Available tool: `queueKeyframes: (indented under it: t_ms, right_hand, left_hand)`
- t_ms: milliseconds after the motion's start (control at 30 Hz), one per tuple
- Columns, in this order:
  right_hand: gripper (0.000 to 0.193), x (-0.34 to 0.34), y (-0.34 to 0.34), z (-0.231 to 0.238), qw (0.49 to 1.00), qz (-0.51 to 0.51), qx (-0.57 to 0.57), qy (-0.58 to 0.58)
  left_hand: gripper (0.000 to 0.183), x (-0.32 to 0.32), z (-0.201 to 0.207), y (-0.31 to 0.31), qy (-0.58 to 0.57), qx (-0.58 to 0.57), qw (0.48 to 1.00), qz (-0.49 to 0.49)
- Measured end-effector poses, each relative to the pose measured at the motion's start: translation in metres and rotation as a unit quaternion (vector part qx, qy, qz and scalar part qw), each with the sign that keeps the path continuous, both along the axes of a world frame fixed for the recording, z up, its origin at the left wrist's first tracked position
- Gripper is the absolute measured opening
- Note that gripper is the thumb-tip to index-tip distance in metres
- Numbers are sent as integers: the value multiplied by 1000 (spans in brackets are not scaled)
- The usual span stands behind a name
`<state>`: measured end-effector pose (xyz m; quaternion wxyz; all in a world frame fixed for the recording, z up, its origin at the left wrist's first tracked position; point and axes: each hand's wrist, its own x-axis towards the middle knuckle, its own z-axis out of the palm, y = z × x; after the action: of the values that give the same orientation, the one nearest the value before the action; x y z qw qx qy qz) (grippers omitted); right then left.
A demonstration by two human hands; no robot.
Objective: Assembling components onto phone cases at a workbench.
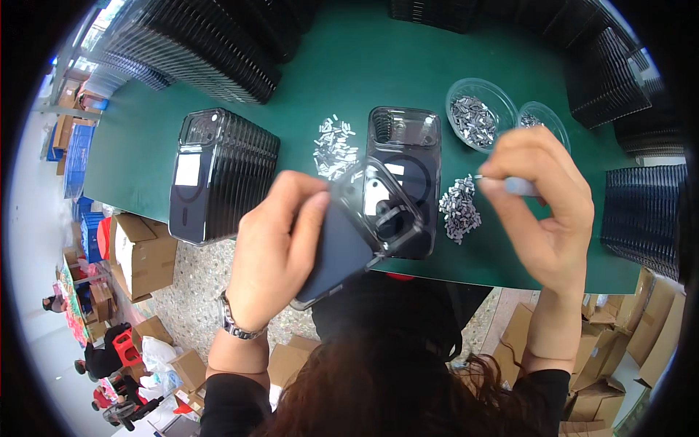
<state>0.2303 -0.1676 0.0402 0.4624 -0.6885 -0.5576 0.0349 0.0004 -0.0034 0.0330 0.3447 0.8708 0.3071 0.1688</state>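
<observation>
A stack of dark phone cases [222, 175] stands on the green table [145, 138], with cardboard boxes [145, 255] on the floor below. The left hand [280, 247] grips a clear phone case [364, 229] held tilted above the table's near edge, covering part of it. The right hand [546, 204] pinches a thin tool [513, 184], its tip hard to make out, above small metal parts [459, 207].
</observation>
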Motion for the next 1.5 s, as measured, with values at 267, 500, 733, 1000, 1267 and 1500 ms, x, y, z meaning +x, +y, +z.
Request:
queueKeyframes:
  t_ms: [267,500,733,1000,1267,1500]
  right_hand:
    - [26,-31,49,5,970,160,-36,-178]
    - [25,-41,47,2,971,120,-71,-196]
    - [17,-43,45,0,980,123,-103,-115]
    - [32,-40,34,9,977,109,-93,-157]
    - [40,-45,34,13,924,95,-198,-313]
    - [26,-57,56,19,917,67,-213,-330]
  left_hand:
    - [5,6,5,-6,-20,31,996,-81]
    - [9,9,5,-6,-28,13,996,-84]
    - [15,12,0,-5,-22,40,995,-91]
    - [16,15,-1,0,-9,98,991,-88]
    - [16,16,-2,0,-4,124,988,-91]
    - [16,9,-6,10,-22,85,994,-62]
